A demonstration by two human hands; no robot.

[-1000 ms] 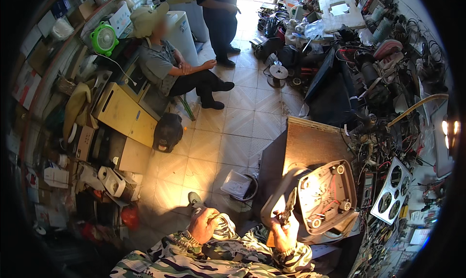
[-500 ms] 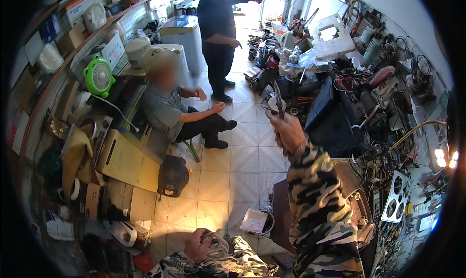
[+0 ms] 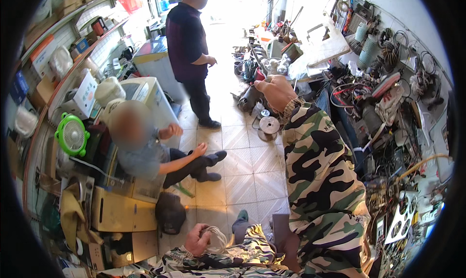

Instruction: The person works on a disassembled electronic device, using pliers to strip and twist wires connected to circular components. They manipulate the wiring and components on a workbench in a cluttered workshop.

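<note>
My left hand (image 3: 196,239) is closed around a coil of pale cable (image 3: 218,239) low in front of me, beside my camouflage-clad leg. My right arm, in a camouflage sleeve, reaches forward. At its end my right hand (image 3: 275,92) is closed, its back toward me and one digit pointing left. Whatever lies in its palm is hidden from view. Behind that hand, in the picture, is a heap of parts, and just below it a round pale spool (image 3: 268,124) sits on the floor.
On the left a person (image 3: 145,147) sits with both hands raised; another person (image 3: 189,50) stands farther off. A black cap-like object (image 3: 170,214) and yellow cabinet (image 3: 121,210) are nearer. A green fan (image 3: 72,135) stands by crowded shelves. Tangled cables (image 3: 369,103) line the right.
My right hand has moved forward and left in the view; the dark long tool it held no longer shows. The standing person has shifted left. My left hand keeps the coil.
</note>
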